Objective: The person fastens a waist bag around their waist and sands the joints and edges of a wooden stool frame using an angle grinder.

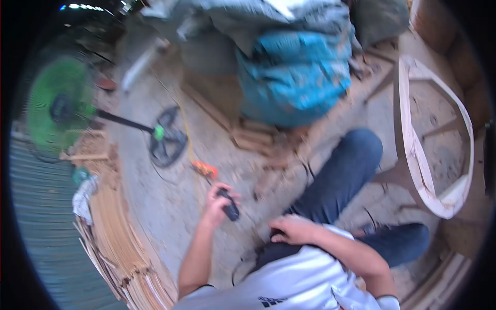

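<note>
My left hand (pixel 219 201) is closed around a black handheld object (pixel 229 205), held out over the concrete floor. Just beyond it lies an orange object (pixel 205 169) on the floor, with a yellow cord running up from it. My right hand (pixel 291 230) rests at my lap with its fingers curled over something dark that I cannot make out. My legs in blue jeans (pixel 336 175) are bent in front of me.
A green fan (pixel 61 106) on a black round base (pixel 168 137) stands at the left. Stacked wood strips (pixel 116 222) lie below it. A blue sack (pixel 294 77) sits ahead beside wood pieces (pixel 253 139). A pale wooden frame (pixel 413 144) stands at the right.
</note>
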A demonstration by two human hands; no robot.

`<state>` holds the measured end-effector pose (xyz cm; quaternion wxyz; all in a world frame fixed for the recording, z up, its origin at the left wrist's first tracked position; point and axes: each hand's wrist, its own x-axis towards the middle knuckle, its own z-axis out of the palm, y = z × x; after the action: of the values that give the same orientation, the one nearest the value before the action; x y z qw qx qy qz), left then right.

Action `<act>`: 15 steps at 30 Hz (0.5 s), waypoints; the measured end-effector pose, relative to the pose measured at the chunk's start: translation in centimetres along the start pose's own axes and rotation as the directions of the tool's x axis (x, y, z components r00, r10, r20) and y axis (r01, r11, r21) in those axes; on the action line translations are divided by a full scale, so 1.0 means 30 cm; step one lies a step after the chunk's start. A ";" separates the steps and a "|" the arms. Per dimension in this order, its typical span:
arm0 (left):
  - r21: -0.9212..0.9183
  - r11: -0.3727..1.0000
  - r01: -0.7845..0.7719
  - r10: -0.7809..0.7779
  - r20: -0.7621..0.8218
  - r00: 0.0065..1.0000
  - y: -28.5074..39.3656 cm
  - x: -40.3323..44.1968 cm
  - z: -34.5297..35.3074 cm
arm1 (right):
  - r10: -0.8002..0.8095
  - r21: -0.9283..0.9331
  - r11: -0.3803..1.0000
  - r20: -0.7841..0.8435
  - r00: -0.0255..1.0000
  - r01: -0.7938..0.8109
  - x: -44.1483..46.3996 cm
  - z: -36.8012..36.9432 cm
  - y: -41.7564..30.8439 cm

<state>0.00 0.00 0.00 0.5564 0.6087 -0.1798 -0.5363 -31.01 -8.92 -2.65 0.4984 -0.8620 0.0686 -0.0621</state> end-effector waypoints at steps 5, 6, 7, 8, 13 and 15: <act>0.123 0.908 0.401 -0.411 0.066 0.909 -0.338 -0.187 -0.097 | 0.123 0.153 0.981 -0.029 0.992 -0.117 -0.151 0.081 0.041; 0.268 0.859 0.436 -0.465 0.050 0.884 -0.322 -0.252 -0.139 | 0.105 0.138 0.985 -0.014 0.994 -0.102 -0.147 0.095 -0.016; 0.393 0.811 0.433 -0.495 0.068 0.866 -0.339 -0.243 -0.131 | 0.099 0.078 0.992 0.001 0.995 -0.099 -0.148 0.067 -0.029; 0.468 0.775 0.424 -0.519 0.090 0.850 -0.359 -0.275 -0.119 | 0.100 0.024 0.995 0.014 0.995 -0.100 -0.158 0.052 -0.048; 0.686 0.705 0.180 -0.526 0.336 0.781 -0.362 -0.356 -0.028 | 0.216 -0.230 0.957 0.155 0.964 -0.177 -0.177 -0.069 -0.185; 0.716 0.698 0.004 -0.464 0.448 0.764 -0.406 -0.348 0.001 | 0.324 -0.266 0.926 0.200 0.925 -0.267 -0.180 -0.085 -0.217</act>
<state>-8.38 12.35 -5.85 0.1306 0.5846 -0.4445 -0.6661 -36.41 -6.91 4.06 0.4014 -0.8954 0.1443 0.1277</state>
